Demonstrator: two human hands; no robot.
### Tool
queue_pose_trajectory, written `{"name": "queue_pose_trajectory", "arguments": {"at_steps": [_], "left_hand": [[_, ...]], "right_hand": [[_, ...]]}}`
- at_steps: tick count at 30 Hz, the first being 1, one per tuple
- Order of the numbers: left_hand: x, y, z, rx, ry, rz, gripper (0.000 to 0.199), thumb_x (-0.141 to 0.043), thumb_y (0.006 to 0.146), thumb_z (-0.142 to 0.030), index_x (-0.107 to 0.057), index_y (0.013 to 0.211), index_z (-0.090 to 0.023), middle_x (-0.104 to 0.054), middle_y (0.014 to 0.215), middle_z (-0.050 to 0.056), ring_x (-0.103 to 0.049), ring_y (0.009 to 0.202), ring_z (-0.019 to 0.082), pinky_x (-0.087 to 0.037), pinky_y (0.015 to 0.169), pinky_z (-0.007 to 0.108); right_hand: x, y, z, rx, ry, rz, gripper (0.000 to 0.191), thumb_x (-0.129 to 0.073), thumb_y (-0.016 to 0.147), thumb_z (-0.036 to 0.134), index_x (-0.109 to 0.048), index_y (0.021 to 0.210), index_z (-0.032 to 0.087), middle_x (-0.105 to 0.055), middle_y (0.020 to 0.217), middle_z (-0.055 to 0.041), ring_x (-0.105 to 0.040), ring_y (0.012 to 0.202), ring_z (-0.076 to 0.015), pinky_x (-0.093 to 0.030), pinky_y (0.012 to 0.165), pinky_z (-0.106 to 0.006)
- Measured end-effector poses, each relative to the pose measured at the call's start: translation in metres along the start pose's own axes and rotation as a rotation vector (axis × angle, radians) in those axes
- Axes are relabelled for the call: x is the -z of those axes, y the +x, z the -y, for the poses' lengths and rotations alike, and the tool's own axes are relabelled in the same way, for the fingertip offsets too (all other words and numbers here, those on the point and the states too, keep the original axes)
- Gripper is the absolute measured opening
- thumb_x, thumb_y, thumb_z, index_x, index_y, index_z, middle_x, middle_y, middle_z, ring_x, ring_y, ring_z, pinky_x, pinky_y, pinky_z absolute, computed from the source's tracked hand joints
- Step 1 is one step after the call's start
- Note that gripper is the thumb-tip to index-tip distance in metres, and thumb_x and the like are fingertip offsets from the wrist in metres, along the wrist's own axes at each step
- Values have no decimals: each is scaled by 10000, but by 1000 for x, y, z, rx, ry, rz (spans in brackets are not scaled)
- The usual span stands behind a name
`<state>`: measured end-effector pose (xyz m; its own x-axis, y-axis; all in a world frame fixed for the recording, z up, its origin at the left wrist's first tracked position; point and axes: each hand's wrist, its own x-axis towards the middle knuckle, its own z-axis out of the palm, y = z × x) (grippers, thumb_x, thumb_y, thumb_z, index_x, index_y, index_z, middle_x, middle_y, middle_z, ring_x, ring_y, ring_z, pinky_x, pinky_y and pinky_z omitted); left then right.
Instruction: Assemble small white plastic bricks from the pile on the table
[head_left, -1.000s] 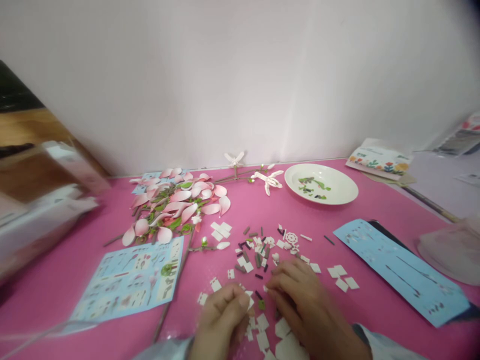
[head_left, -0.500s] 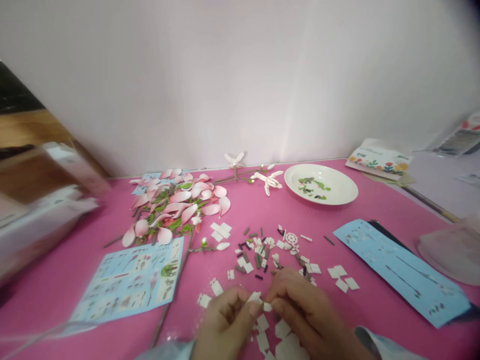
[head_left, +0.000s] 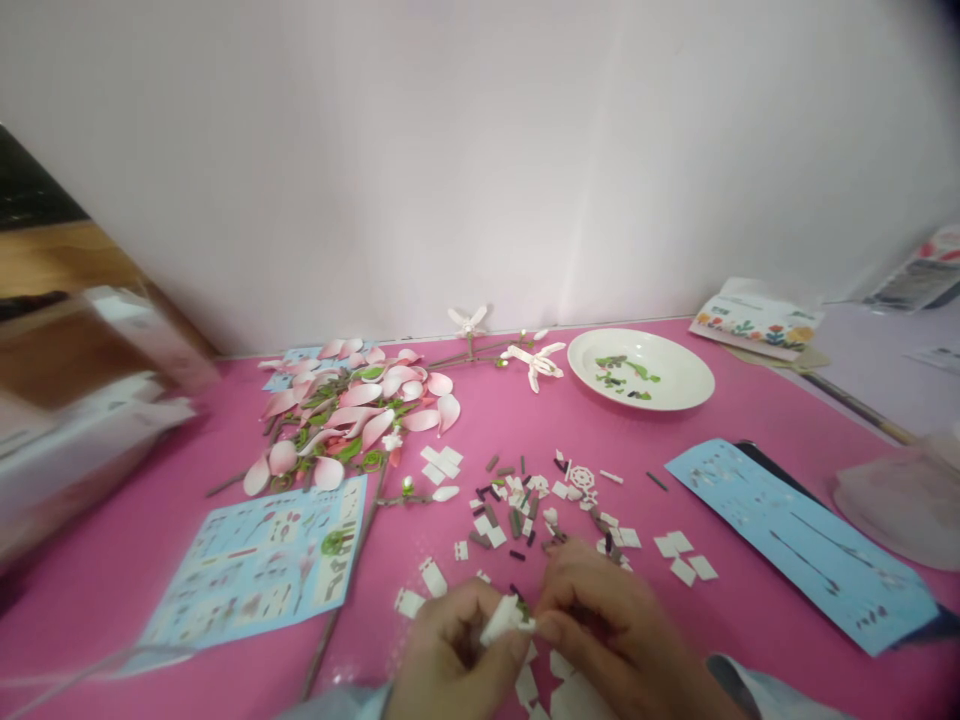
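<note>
Head view | pink tabletop (head_left: 135,520) | white wall (head_left: 480,150) behind | white plastic pieces (head_left: 433,577)

Hands (head_left: 450,650) (head_left: 622,640) pinch white brick piece (head_left: 504,620) over pink table (head_left: 97,600)

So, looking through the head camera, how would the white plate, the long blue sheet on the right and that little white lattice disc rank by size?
Largest to smallest as they look:
1. the long blue sheet
2. the white plate
3. the white lattice disc

The sheet lies nearer the camera, so its lead over the plate is unsure.
</note>
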<state>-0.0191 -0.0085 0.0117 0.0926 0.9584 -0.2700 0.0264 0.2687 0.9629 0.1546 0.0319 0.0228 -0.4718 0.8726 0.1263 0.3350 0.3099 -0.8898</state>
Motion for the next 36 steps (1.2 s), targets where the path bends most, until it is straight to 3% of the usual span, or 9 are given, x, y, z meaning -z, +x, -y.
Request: {"name": "queue_pose_trajectory", "arguments": {"at_steps": [7, 13, 22, 36], "left_hand": [[-1, -1, 7, -10, -12, 26, 368, -667, 771, -480, -522, 649, -165, -435, 566, -40, -365, 532, 106, -270, 497, 223], [-2, 0, 11, -14, 5, 63, 422, -643, 772, -544, -484, 644, -175, -406, 560, -48, -317, 516, 95, -237, 485, 227], [-6, -1, 12, -21, 23, 88, 394, -637, 798, -513, -510, 644, -173, -454, 539, -32, -363, 502, 101, -269, 473, 222], [1, -6, 17, -82, 234, 45, 341, -595, 844, -445, -573, 649, -166, -427, 542, -38, -371, 495, 103, -269, 459, 218]], "right_hand": [[3, 0, 6, -128, 106, 46, 160, -588, 806, 276, -575, 675, 184, -531, 678, -8, -508, 615, -158, -397, 550, -271], [3, 1, 6, -78, 91, 28, 159, -557, 802, 253, -555, 658, 185, -533, 672, -8, -506, 615, -152, -396, 559, -270], [3, 0, 4, -57, 81, 23, 141, -575, 795, 219, -551, 659, 188, -538, 670, 3, -514, 615, -139, -398, 555, -248], [3, 0, 6, -143, 166, 55, 165, -633, 775, 279, -612, 646, 178, -544, 654, -3, -526, 609, -150, -409, 555, -262]]}}
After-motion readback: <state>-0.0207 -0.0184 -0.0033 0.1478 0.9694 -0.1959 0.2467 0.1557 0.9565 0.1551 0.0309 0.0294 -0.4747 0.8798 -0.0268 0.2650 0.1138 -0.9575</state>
